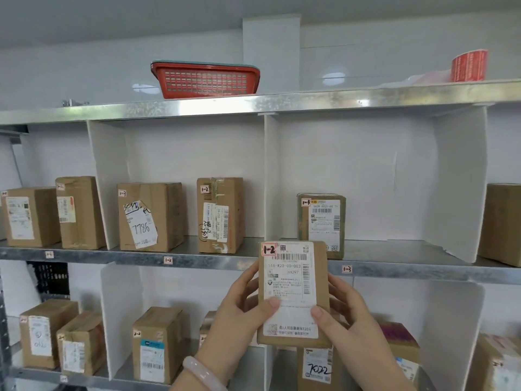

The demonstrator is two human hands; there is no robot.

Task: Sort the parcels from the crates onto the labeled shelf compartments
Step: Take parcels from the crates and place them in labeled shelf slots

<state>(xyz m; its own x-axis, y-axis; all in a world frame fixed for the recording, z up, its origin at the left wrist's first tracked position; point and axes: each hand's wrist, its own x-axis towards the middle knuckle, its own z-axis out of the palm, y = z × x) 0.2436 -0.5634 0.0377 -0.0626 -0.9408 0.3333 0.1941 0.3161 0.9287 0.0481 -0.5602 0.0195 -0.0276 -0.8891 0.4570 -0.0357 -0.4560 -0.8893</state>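
I hold a brown cardboard parcel (293,292) upright in front of the shelf, its white label facing me and a red-framed "1-2" sticker at its top left. My left hand (239,311) grips its left side with the thumb on the label. My right hand (346,314) grips its right side, thumb on the label too. The shelf edge tag "1-2" (168,260) marks the compartment up and to the left, where two parcels (150,217) (220,215) stand. The tag "1-3" (347,269) marks the compartment right behind, holding one green-taped parcel (321,218).
A metal shelf (394,266) with white dividers (105,182) holds more parcels in the left compartment (31,217) and the row below (158,344). A red basket (207,80) and a red tape roll (469,65) sit on top.
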